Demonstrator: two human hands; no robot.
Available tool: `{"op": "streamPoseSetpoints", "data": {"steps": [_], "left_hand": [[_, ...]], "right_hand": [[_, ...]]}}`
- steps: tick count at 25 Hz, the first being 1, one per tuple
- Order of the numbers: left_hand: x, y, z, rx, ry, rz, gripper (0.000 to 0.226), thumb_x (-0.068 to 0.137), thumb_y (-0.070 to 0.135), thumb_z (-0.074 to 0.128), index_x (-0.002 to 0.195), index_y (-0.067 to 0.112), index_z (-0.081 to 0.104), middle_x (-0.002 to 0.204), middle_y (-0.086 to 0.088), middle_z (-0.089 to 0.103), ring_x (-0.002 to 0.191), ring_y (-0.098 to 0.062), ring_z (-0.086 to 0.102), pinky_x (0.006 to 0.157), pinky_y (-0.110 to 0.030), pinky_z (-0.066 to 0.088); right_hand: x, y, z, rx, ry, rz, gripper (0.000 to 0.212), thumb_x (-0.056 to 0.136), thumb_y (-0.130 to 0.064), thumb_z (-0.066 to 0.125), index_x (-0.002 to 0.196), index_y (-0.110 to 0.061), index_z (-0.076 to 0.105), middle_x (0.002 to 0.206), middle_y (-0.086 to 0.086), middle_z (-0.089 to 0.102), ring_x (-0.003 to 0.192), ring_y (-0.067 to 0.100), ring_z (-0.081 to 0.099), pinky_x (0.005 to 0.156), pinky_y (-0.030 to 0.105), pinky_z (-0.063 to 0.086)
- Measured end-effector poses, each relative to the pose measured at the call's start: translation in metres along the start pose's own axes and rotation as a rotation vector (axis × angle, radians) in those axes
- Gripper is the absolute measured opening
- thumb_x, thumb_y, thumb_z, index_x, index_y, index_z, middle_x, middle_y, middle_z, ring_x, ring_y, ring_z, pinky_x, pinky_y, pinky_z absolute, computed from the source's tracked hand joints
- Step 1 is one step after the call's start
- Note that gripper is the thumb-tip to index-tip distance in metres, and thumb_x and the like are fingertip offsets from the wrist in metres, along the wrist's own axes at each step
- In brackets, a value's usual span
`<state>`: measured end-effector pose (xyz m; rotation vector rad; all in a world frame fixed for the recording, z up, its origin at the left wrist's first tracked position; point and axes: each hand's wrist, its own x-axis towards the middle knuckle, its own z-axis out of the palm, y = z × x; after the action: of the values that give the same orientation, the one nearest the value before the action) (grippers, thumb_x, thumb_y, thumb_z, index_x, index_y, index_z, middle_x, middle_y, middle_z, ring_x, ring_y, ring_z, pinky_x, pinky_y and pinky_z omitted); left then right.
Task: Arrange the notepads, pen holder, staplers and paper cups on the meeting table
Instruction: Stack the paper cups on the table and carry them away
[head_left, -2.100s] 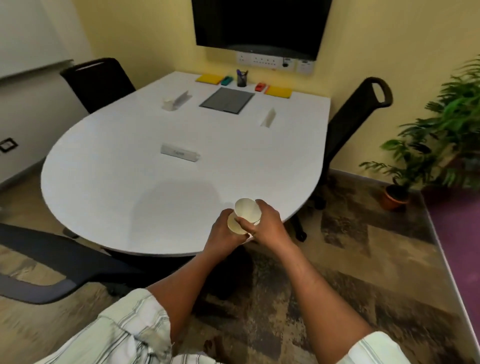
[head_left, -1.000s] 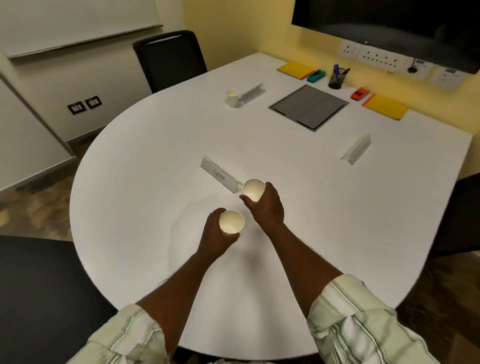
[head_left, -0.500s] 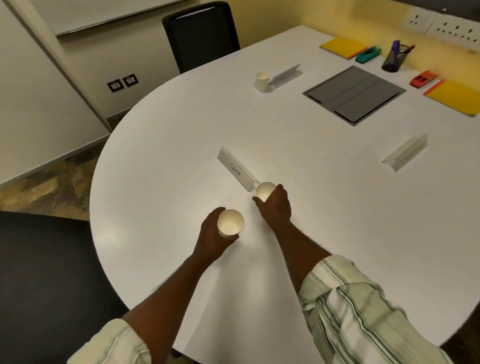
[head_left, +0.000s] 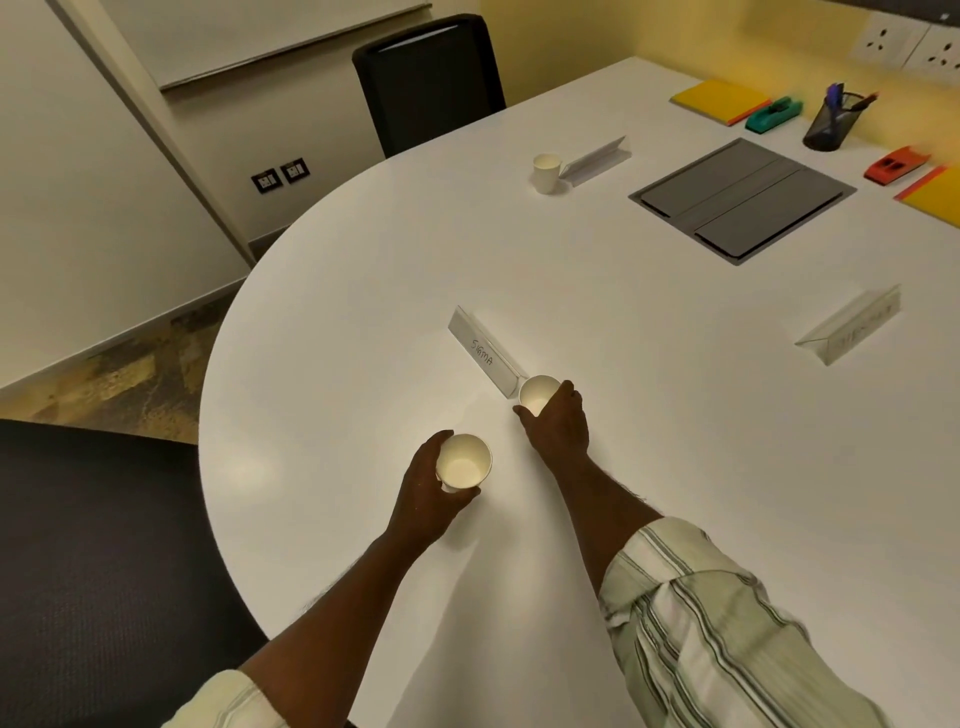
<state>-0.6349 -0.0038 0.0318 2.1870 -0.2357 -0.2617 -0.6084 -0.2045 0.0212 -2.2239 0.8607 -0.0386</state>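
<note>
1. Head view: your right hand wrapped a paper cup, with the name card just beyond its fingertips.
2. Your left hand gripped the second cup, beside your right wrist.
3. You needed to seat the right-hand cup flat and release straight up without bumping the card.

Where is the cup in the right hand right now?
Head view: the paper cup is at the near end of the SIGMA name card, gripped by the right hand; the left hand holds a second cup to its near left.
</note>
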Motion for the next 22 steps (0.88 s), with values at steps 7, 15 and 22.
{"op": "streamPoseSetpoints", "data": {"steps": [7,15,22], "left_hand": [[0.001,-0.001,-0.001,0.0,0.005,0.008,0.082,0.065,0.014,0.085,0.136,0.011,0.043,0.138,-0.003,0.049,0.125,-0.021,0.049,0.1,-0.045,0.046],[0.005,-0.001,-0.004,0.008,-0.003,0.002,0.084,0.064,0.019,0.086,0.136,0.016,0.043,0.138,0.001,0.049,0.124,-0.017,0.048,0.099,-0.043,0.047],[-0.006,0.005,0.0,-0.02,-0.051,0.039,0.084,0.064,0.018,0.086,0.136,0.015,0.042,0.137,0.0,0.048,0.125,-0.017,0.047,0.099,-0.032,0.043]], "right_hand": [[0.013,0.007,0.008,0.004,-0.035,0.032,0.076,0.08,-0.039,0.074,0.132,-0.001,0.033,0.129,0.018,0.047,0.116,0.037,0.053,0.092,0.041,0.046],[0.005,0.005,0.012,0.093,-0.054,0.064,0.114,0.074,-0.047,0.078,0.15,-0.004,0.004,0.145,0.018,0.032,0.129,0.037,0.041,0.104,0.043,0.038],[-0.054,0.013,0.0,-0.016,0.171,-0.003,0.081,0.09,-0.032,0.062,0.149,-0.004,0.014,0.142,0.015,0.032,0.128,0.032,0.041,0.099,0.042,0.044]]}}
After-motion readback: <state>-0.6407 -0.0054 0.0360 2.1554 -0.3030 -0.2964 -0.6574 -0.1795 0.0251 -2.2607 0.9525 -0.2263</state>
